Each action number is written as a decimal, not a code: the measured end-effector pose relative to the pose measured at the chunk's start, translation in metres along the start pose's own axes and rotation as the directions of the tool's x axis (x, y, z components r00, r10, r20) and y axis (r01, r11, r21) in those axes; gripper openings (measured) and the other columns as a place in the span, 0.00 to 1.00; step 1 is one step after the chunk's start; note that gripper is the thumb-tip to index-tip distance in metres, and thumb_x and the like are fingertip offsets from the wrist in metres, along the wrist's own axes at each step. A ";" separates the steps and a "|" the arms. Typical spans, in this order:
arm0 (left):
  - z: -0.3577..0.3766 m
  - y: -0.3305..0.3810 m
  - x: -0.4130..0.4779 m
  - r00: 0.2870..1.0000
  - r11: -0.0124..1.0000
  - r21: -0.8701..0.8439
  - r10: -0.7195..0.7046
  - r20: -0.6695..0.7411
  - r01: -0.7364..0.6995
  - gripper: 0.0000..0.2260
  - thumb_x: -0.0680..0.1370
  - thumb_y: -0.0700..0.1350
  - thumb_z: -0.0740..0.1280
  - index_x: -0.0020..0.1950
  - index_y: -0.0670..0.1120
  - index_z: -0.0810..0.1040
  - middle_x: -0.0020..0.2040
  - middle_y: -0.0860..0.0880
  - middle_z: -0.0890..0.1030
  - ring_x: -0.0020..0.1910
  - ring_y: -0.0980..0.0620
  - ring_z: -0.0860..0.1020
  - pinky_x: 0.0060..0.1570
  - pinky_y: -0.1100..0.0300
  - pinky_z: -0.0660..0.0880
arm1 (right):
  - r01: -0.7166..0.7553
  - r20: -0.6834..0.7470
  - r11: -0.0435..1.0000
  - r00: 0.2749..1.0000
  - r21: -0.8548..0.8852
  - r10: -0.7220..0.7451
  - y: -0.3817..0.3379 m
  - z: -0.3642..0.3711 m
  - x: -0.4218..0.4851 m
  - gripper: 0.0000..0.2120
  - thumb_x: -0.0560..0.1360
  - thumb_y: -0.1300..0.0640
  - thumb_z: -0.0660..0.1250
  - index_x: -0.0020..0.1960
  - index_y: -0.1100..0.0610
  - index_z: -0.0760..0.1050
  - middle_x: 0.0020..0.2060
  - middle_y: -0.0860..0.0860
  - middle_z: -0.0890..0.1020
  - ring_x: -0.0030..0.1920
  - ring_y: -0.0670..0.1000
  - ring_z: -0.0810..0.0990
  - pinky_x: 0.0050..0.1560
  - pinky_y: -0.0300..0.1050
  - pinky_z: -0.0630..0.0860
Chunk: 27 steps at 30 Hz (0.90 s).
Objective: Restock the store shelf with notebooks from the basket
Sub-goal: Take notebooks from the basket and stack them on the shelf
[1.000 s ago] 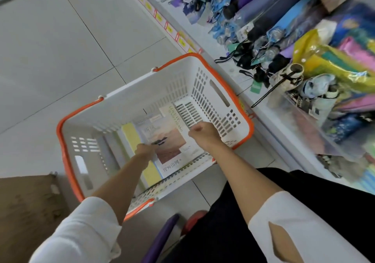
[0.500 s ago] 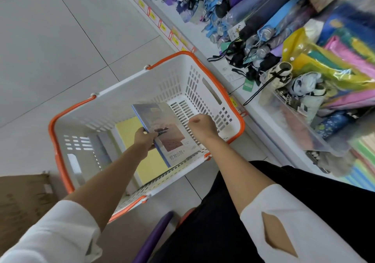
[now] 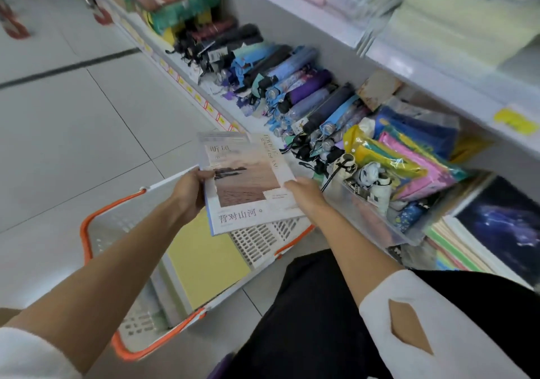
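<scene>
I hold a stack of notebooks (image 3: 248,183) with a beach-scene cover above the white basket (image 3: 96,232) with an orange rim. My left hand (image 3: 190,194) grips the stack's left edge, thumb on top. My right hand (image 3: 304,194) grips its right edge from below. A yellow notebook (image 3: 204,261) lies flat in the basket on the floor. At the lower right of the bottom shelf, stacked notebooks (image 3: 502,226) with a dark starry cover lie beside pastel ones.
Folded umbrellas (image 3: 295,86) fill the bottom shelf, with colourful packets (image 3: 409,156) and a clear bin (image 3: 371,215) to their right. An upper shelf edge (image 3: 438,80) juts out above. Tiled floor (image 3: 73,133) spreads to the left.
Both hands lifted the notebooks out of the basket and up toward the shelf. My view swung up and right, bringing the upper shelf into sight.
</scene>
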<state>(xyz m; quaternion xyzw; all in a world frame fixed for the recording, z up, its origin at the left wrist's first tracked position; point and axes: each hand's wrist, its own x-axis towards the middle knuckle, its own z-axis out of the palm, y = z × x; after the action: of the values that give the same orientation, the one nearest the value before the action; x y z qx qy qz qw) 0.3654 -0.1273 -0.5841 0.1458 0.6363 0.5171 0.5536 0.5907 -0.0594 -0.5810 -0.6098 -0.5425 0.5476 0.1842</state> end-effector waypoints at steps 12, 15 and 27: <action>0.151 0.128 -0.126 0.902 0.923 0.060 0.354 0.246 -0.379 0.12 0.80 0.37 0.56 0.57 0.42 0.78 0.49 0.42 0.82 0.39 0.45 0.84 0.43 0.50 0.82 | 0.407 -0.425 0.911 0.815 -0.062 -0.393 -0.125 -0.156 -0.146 0.14 0.77 0.66 0.60 0.60 0.62 0.78 0.49 0.56 0.82 0.45 0.57 0.81 0.43 0.49 0.76; 0.198 0.157 -0.166 0.840 0.867 0.090 0.441 0.316 -0.490 0.09 0.82 0.38 0.56 0.50 0.46 0.75 0.41 0.47 0.80 0.27 0.53 0.80 0.25 0.63 0.77 | 0.488 -0.561 0.873 0.718 -0.016 -0.412 -0.136 -0.196 -0.181 0.12 0.76 0.67 0.61 0.54 0.57 0.79 0.45 0.54 0.81 0.41 0.54 0.79 0.41 0.45 0.73; 0.399 0.196 -0.265 0.541 0.641 0.102 0.539 0.646 -0.761 0.11 0.76 0.33 0.62 0.54 0.42 0.78 0.44 0.46 0.79 0.42 0.48 0.76 0.41 0.61 0.70 | 0.615 -0.911 0.768 0.398 0.177 -0.109 -0.130 -0.383 -0.254 0.08 0.74 0.68 0.62 0.40 0.60 0.77 0.41 0.57 0.82 0.42 0.54 0.78 0.43 0.48 0.75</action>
<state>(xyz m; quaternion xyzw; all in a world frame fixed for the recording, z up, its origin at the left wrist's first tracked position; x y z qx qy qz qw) 0.7221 -0.0473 -0.2177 0.6225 0.4256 0.4900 0.4373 0.9108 -0.0925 -0.2288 -0.5893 -0.3402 0.2276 0.6965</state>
